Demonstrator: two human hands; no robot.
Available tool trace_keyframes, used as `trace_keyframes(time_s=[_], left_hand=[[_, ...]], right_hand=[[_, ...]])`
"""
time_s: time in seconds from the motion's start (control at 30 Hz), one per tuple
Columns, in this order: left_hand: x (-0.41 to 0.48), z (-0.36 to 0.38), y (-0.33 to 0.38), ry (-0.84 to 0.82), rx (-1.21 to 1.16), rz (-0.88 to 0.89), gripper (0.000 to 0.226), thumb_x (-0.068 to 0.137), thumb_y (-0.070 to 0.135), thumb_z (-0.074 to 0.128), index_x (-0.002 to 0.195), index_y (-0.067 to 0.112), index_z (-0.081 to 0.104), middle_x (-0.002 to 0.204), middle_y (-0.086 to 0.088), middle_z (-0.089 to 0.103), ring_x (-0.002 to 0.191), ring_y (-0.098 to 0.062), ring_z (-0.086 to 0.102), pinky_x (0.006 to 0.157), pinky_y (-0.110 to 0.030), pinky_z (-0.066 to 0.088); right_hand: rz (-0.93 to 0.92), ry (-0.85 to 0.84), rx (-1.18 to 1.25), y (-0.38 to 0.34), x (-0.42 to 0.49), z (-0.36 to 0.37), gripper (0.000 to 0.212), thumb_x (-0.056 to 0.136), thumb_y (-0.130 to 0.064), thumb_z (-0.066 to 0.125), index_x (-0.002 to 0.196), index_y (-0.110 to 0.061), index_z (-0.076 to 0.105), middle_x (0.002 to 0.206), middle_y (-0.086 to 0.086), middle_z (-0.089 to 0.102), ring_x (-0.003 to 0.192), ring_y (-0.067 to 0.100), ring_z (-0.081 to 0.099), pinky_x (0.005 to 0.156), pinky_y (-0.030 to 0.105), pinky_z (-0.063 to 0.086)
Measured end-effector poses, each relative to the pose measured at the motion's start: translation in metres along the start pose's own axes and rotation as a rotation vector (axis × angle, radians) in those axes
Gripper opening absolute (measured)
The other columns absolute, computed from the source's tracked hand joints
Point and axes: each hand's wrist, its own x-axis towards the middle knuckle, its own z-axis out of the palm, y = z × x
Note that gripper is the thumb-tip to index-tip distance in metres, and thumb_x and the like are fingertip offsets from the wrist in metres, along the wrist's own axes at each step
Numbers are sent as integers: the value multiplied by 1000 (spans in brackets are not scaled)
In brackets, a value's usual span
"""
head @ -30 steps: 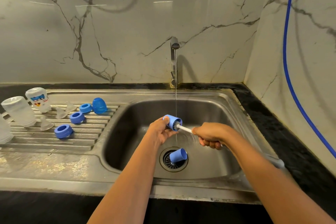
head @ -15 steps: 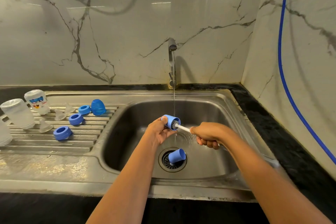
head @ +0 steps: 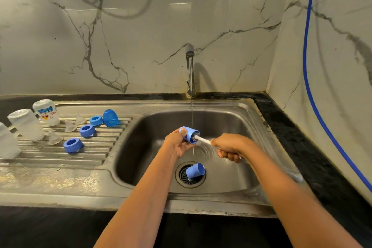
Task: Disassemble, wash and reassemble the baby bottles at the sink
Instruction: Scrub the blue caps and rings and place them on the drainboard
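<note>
While your arms reach over the sink (head: 201, 201), a loose cap (head: 194, 170) lies tipped on the drain (head: 182, 177). Just past it, your left grip (head: 177, 145) wraps a blue cap (head: 190, 134) under the tap's (head: 189, 70) thin stream (head: 191, 110). Your right grip (head: 229, 147) clenches the brush (head: 203, 140), bristles inside. Bottles (head: 26, 125), rings (head: 87, 130) and teats (head: 70, 126) sit far left on the drainer (head: 60, 153).

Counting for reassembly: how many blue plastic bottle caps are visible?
3. One blue plastic cap is held in the left hand around the white brush; a second cap lies on the drain strainer; a third cap sits on the drainboard. None looks hidden.
</note>
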Motion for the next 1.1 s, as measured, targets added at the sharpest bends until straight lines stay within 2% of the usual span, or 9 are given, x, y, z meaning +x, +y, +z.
trace_keyframes(time_s=[0.1,0.23,0.3,0.43,0.53,0.67,0.77,0.97,1.1], left_hand=[[4,-2,2,28,-12,-27,22,102,13,43,118,1,52,87,-23,57,76,-32,60,85,-55,48],[8,-3,8,85,-85,-32,17,101,7,45,109,-5,52,90,-24,56,79,-33,61,92,-56,46],[14,0,13,151,-101,26,20,98,5,49,116,-4,54,105,-24,56,95,-35,61,87,-50,52],[28,4,21,277,240,306,30,92,11,62,121,14,57,124,-16,54,105,-30,59,67,-32,53],[31,15,31,214,453,493,33,89,9,66,121,15,60,121,-14,58,96,-21,59,73,-28,53],[38,29,42,120,614,618,36,85,8,70,120,12,61,119,-11,61,96,-16,58,87,-32,53],[46,38,47,92,667,658,39,82,7,73,119,10,62,119,-10,62,96,-17,59,89,-35,55],[56,43,40,123,393,553,40,77,3,77,113,16,65,114,-9,65,99,-22,63,85,-30,55],[53,45,31,149,-107,250,34,84,5,71,115,7,57,118,-17,60,102,-30,65,83,-37,57]], right_hand=[[-10,-28,-26,-3,-3,5,38,93,-26,33,62,-11,49,45,-2,36,37,9,26,38,17,22],[21,-115,-9,0,-7,-9,42,97,-33,31,62,-13,45,42,-6,32,34,6,24,35,16,20],[55,-122,-22,4,-11,-20,46,99,-37,32,62,-14,45,42,-7,32,32,5,23,33,16,20],[155,-17,-236,11,-7,-18,38,97,-28,34,72,-9,54,45,0,43,32,9,32,37,18,28],[206,33,-334,13,3,-9,33,94,-21,32,75,-7,56,42,1,51,42,11,38,49,22,33],[186,44,-379,10,5,-6,35,94,-20,32,70,-8,54,31,-1,46,39,12,37,48,23,32],[170,28,-438,7,3,-3,38,95,-22,33,66,-8,53,28,0,43,39,13,37,48,24,33],[132,113,-480,5,6,-3,33,95,-21,35,71,-10,53,55,1,57,50,14,49,74,30,46],[135,125,-530,4,6,-1,35,97,-26,35,71,-11,53,57,0,56,52,12,49,79,28,48]])
